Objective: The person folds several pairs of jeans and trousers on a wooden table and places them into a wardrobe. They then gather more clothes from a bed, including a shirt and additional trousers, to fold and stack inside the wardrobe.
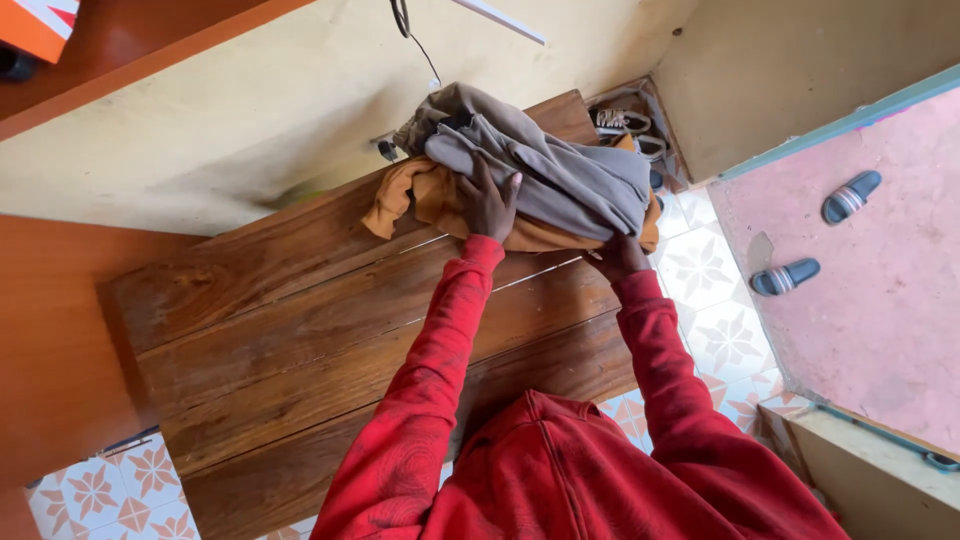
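A pile of clothes lies at the far end of a wooden table [300,310]: a grey garment [560,170] on top of a mustard-brown garment [420,195]. My left hand [492,203] rests flat on the pile, fingers spread over the edge of the grey garment where it meets the brown one. My right hand [618,255] is at the right side of the pile, fingers tucked under the clothes and partly hidden. Both arms wear red sleeves.
A cream wall [280,90] rises behind the table, with a black cable [405,25] hanging down. Shoes [625,125] sit in the corner on the patterned tiles. Two dark slippers [815,235] lie on the pink floor past a doorway. Wooden furniture [50,340] stands at the left.
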